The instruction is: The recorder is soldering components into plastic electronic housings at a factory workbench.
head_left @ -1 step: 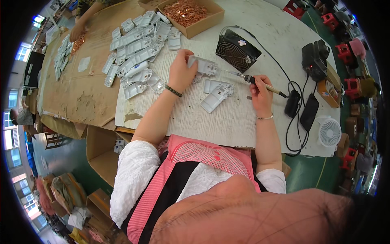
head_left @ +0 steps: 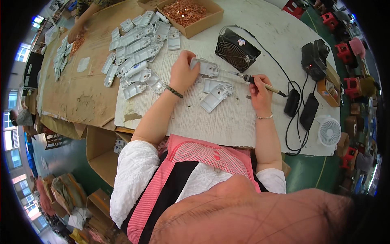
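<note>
Left hand (head_left: 183, 74): gripping grey casing (head_left: 206, 68) | right hand (head_left: 261, 95): gripping soldering iron (head_left: 249, 79) | black fan (head_left: 235, 55): flower sticker (head_left: 241, 42)

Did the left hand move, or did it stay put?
Yes, a tiny bit: the left hand shifted right and slightly down in the picture, judged against the black fan.

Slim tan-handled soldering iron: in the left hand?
No, the right hand grips the iron; the left hand holds a pale grey plastic casing.

1 soldering iron (head_left: 251, 79), 1 black fan (head_left: 235, 55), 1 white fan (head_left: 329, 133).
</note>
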A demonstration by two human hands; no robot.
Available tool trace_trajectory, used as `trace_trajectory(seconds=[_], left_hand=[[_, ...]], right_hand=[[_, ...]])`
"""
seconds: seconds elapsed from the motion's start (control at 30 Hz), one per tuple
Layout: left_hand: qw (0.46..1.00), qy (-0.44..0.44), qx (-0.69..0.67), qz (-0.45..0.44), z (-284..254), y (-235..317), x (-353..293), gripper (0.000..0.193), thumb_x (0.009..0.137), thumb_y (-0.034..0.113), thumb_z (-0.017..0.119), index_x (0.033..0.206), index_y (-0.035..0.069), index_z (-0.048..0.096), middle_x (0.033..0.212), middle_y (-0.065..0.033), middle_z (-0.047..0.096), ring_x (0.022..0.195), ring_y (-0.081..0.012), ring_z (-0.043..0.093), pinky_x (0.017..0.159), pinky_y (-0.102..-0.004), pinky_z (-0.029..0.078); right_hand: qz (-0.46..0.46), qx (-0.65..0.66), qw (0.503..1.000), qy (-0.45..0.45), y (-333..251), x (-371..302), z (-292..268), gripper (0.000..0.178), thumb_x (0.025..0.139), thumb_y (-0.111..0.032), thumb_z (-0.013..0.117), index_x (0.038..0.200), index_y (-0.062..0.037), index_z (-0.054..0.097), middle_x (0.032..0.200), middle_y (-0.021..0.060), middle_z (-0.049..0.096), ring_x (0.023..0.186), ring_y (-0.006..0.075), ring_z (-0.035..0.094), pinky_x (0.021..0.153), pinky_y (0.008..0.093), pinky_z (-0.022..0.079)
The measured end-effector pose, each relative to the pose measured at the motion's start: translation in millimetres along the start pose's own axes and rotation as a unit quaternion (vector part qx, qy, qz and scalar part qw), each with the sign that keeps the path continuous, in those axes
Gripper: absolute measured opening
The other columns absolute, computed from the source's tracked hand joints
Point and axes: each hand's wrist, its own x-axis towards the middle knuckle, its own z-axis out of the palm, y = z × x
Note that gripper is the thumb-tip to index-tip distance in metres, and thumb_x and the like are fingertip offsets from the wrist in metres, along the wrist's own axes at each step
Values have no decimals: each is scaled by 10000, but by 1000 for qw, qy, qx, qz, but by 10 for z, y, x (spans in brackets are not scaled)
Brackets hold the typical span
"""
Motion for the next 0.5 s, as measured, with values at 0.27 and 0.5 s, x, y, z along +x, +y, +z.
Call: trace_trajectory(seconds=[0.27, 0.5], left_hand=[[996, -92, 13, -12, 63, 92, -77, 268, 708, 133, 626, 895, 17, 473, 756, -135, 560, 708, -277, 557, 640, -350, 446], [996, -91, 10, -11, 86, 46, -64, 273, 702, 137, 630, 891, 23, 470, 750, -124, 552, 695, -264, 550, 634, -341, 444]], right_hand=[[6, -70, 997, -18, 20, -1, -6, 111, 821, -141, 590, 797, -44, 544, 643, -5, 520, 542, 44, 433, 476, 170, 329], [-7, -129, 991, -20, 36, -8, -5, 110, 815, -139, 599, 801, -38, 557, 628, -7, 518, 538, 38, 436, 482, 171, 347]])
